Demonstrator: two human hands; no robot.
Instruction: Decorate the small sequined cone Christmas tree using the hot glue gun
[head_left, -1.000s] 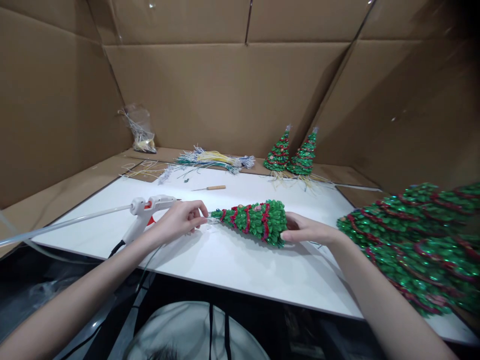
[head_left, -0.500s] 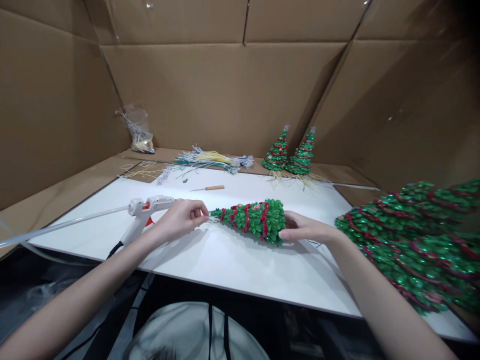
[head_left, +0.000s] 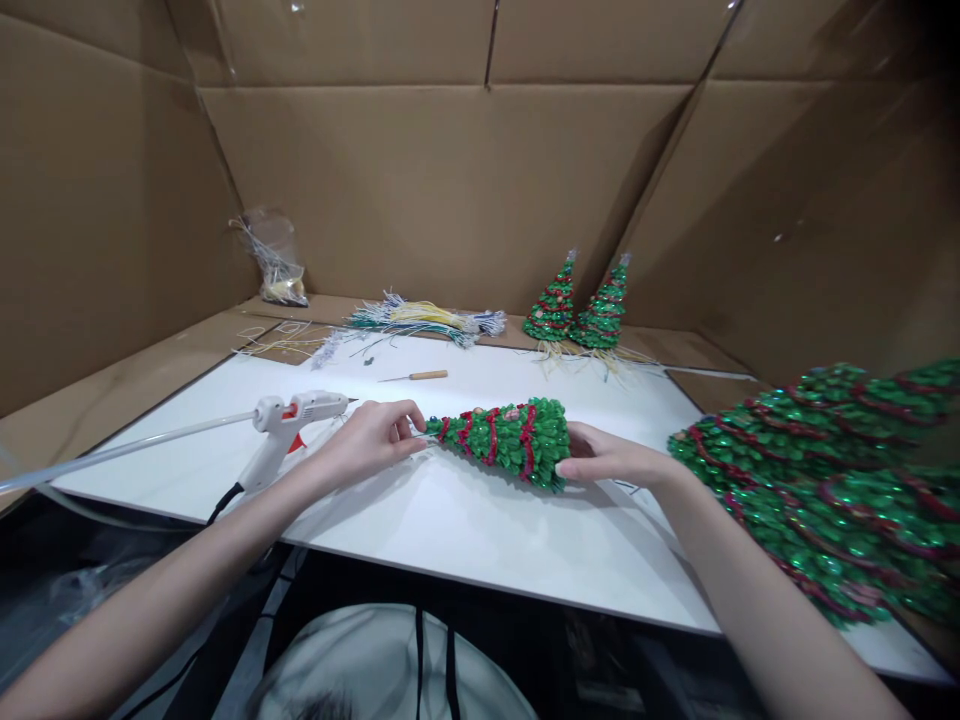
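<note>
A small green Christmas tree (head_left: 502, 440) with red garlands lies on its side above the white board (head_left: 450, 535), its tip pointing left. My right hand (head_left: 607, 455) grips it by the wide base, thumb in front. At the other end, my left hand (head_left: 386, 437) pinches close to the tip with fingers closed; the tip is partly hidden behind them. A white glue gun (head_left: 289, 430) with a long clear glue stick sits just left of that hand, its nozzle pointing right. An awl (head_left: 427, 376) with a wooden handle lies farther back.
Two finished-looking trees (head_left: 553, 300) stand at the back right. Larger trees (head_left: 832, 480) crowd the right side. Bundled wires (head_left: 427, 318) lie along the back, and a plastic bag (head_left: 277, 262) leans at the back left. Cardboard walls (head_left: 450, 190) enclose the board.
My left hand has shifted slightly right along the tree's tip, and the glue gun's nozzle now shows. My right hand and the tree have barely moved.
</note>
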